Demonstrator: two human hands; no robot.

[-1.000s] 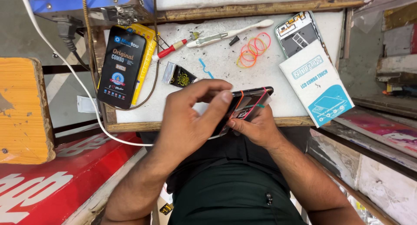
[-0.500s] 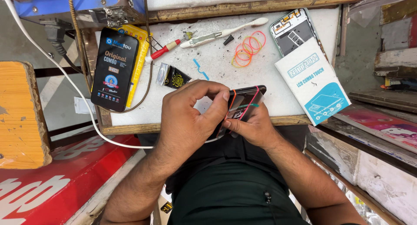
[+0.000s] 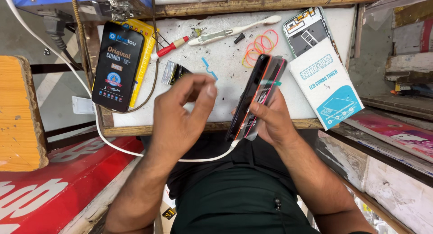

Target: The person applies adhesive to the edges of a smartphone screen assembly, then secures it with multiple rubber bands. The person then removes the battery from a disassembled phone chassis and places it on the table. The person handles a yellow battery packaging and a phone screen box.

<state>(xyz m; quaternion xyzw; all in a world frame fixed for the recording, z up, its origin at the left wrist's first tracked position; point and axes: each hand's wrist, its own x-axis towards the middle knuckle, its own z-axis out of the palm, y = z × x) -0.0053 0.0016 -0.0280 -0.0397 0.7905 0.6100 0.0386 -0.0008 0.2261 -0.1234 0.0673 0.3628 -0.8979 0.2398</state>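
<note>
Right hand point(image 3: 270, 119): grips a dark phone point(image 3: 255, 98) by its lower edge, fingers curled round it – the phone stands tilted on edge above the front lip of the white worktop point(image 3: 225, 58)
Phone: bound with red rubber bands, a white cable point(image 3: 135, 150) plugged into its lower end
Left hand point(image 3: 180, 114): lifted clear of the phone, thumb and forefinger drawn near each other, the rest loosely bent – it holds nothing that shows
Behind the left hand: a small blue strip point(image 3: 208, 68) and a shiny black packet point(image 3: 176, 74) lie on the worktop
Further back: a red-handled screwdriver point(image 3: 173, 46), a white toothbrush point(image 3: 234, 31), loose coloured rubber bands point(image 3: 260, 46)
Right side: a white and blue box point(image 3: 325, 83) rests partly over a bare phone frame point(image 3: 306, 28)
Left side: a black package point(image 3: 118, 64) lies on a yellow one point(image 3: 143, 58)
</note>
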